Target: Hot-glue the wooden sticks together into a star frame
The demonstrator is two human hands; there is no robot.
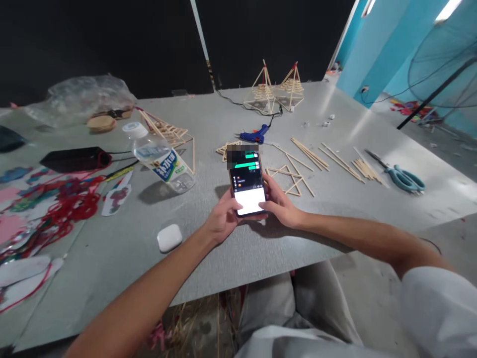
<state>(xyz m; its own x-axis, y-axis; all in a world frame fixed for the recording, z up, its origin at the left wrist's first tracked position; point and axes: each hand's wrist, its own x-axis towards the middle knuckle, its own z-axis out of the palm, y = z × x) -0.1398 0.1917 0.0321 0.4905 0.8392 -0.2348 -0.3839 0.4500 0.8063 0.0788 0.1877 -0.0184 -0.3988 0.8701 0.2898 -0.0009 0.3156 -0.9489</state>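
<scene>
A smartphone (249, 181) is held upright between both hands above the table's front part, its lit screen showing a chat with green bubbles and a white lower area. My left hand (222, 216) wraps its left side, thumb on the lower screen. From the right, my right hand (283, 206) grips the other edge, its thumb also over the lower screen. Just behind the phone lies a small stick piece (223, 150), partly hidden. A flat star-shaped stick frame (286, 178) rests to the right of the phone, and a blue glue gun (254, 134) lies beyond it.
Loose sticks (310, 155) and teal-handled scissors (406, 179) lie at the right. Two stick pyramids (264, 92) stand at the back. Leftward are a plastic bottle (162, 161), a white case (169, 238), a stick structure (167, 130), red cord (70, 209) and a clear plastic bag (82, 97).
</scene>
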